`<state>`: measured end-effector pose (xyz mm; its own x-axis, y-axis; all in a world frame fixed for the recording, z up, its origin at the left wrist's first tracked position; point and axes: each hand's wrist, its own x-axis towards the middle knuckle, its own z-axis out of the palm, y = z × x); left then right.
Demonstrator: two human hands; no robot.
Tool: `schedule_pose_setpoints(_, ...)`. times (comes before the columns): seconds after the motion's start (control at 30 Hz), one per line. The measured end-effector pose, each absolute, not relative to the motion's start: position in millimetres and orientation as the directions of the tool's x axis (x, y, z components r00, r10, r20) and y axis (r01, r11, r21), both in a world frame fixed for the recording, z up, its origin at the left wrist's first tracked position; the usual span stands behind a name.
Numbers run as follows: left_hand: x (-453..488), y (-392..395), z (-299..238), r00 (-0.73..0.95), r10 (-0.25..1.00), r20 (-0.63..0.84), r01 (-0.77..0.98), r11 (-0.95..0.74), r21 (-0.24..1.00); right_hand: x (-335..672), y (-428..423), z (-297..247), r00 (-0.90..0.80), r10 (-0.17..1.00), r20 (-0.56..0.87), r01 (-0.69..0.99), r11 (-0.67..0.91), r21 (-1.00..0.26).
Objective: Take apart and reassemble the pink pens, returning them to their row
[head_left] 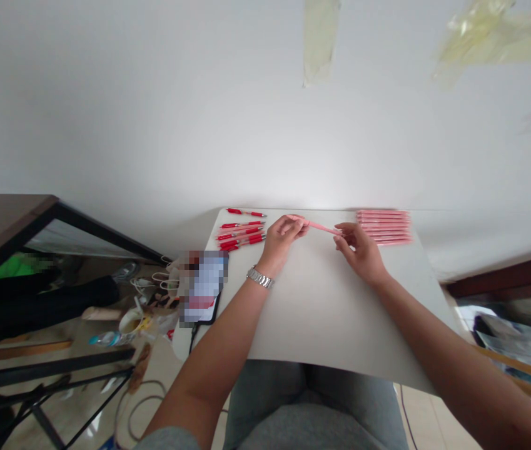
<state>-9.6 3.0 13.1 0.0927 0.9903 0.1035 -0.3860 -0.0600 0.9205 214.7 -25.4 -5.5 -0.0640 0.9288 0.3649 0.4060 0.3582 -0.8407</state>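
Note:
A slim pink pen is held above the white table, tilted slightly down to the right. My left hand, with a metal watch on its wrist, is closed round the pen's left part. At the right end, the thumb and fingers of my right hand pinch the pen's tip. Several red pens with clear barrels lie left of my left hand. Beyond my right hand, several pink pens lie side by side in a neat row, slightly blurred.
A phone with a cable lies at the left edge of the white table. The wall rises directly behind. To the left stand a dark-framed desk, a cup and a bottle; a person's leg shows there.

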Motion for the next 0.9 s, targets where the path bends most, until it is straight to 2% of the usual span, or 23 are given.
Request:
schedule_pose_setpoints(0.33, -9.3, 4.5, 10.9, 0.100, 0.994, 0.051, -0.382, -0.009, 0.924, 215.2, -21.6, -10.9, -0.022, 0.907, 0.422, 0.478, 0.380, -0.792)
schedule_pose_setpoints(0.9, -10.4, 3.5, 13.6, 0.111, 0.992, 0.059, -0.391, -0.011, 0.920, 214.3, -24.3, -5.6, -0.050, 0.926, 0.375, 0.456, 0.355, -0.816)
